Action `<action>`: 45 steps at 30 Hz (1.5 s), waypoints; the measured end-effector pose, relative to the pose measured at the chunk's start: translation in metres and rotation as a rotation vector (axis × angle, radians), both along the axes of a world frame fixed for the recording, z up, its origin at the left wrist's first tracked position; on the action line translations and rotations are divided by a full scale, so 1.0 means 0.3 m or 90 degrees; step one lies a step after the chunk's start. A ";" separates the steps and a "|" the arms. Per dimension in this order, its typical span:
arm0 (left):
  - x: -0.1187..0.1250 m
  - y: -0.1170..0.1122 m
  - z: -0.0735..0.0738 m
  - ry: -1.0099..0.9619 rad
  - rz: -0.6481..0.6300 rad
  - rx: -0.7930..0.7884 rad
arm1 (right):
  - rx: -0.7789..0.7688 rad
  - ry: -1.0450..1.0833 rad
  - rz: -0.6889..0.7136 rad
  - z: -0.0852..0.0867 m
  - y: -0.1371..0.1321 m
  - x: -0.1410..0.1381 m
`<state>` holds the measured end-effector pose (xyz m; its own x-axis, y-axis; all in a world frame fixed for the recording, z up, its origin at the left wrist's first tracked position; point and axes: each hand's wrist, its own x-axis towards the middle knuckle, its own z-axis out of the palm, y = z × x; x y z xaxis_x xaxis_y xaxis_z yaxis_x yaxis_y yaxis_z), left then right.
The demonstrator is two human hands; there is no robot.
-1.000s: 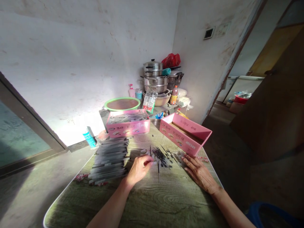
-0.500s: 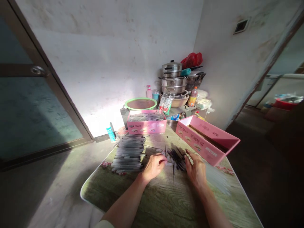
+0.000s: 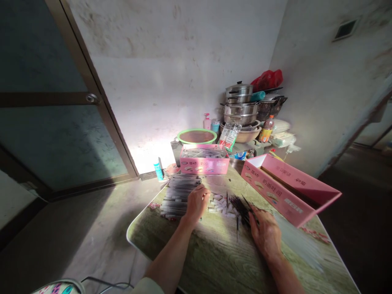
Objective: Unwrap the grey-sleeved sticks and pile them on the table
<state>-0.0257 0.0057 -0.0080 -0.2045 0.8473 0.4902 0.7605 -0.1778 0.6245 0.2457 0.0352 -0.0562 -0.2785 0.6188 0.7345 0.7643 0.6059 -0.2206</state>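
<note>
My left hand (image 3: 196, 202) rests on the table beside a stack of grey flat packets (image 3: 179, 194), its fingers curled at the stack's right edge; what they hold is hidden. My right hand (image 3: 266, 232) lies palm down with fingers bent over a heap of thin black sticks (image 3: 240, 204). Small white pieces (image 3: 219, 203) lie scattered between the two hands. A sheaf of clear thin strips (image 3: 295, 241) lies to the right of my right hand.
Two pink cardboard boxes stand behind: one (image 3: 204, 160) filled with packets, one (image 3: 288, 188) open at the right. Pots (image 3: 240, 104), a green basin (image 3: 197, 136) and bottles crowd the corner. The wood-grain table (image 3: 220, 261) ends at a rounded left edge. A glass door (image 3: 58, 122) stands left.
The view has swung left. My left hand moved from the sticks to the packet stack. My right hand moved onto the black sticks.
</note>
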 end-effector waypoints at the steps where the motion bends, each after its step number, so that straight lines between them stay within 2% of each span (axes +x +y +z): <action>1: -0.030 -0.005 0.014 -0.013 0.015 0.010 | 0.002 0.000 0.000 0.000 -0.001 0.000; 6: -0.233 -0.076 0.064 -0.033 0.121 0.022 | 0.010 0.006 -0.012 -0.005 -0.001 0.000; 9: -0.337 -0.143 0.064 0.016 0.196 -0.069 | 0.000 0.007 -0.015 -0.012 0.004 -0.005; 13: -0.385 -0.201 0.038 0.108 0.258 -0.202 | 0.008 0.004 -0.008 -0.011 0.008 -0.012; 19: -0.358 -0.203 0.016 0.202 0.298 -0.268 | 0.011 0.011 -0.011 -0.007 0.004 -0.007; 24: -0.340 -0.196 0.009 0.164 0.303 -0.290 | 0.020 0.017 -0.004 -0.002 0.002 -0.007; 26: -0.331 -0.188 0.006 0.141 0.271 -0.264 | 0.017 0.014 -0.002 0.002 0.002 -0.010; 32: -0.253 -0.134 0.010 0.157 0.100 -0.174 | -0.005 0.014 -0.011 -0.005 0.003 -0.009; 39: -0.146 -0.083 0.011 0.218 0.032 -0.207 | -0.018 0.036 0.009 -0.002 -0.002 -0.011; 45: -0.078 -0.059 0.030 0.333 -0.024 -0.258 | -0.030 0.047 0.016 -0.005 -0.005 -0.014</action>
<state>-0.0492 -0.0120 0.0009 0.0068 0.9874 0.1583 0.9795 -0.0384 0.1976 0.2415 0.0338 -0.0576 -0.2412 0.6467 0.7236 0.7297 0.6124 -0.3042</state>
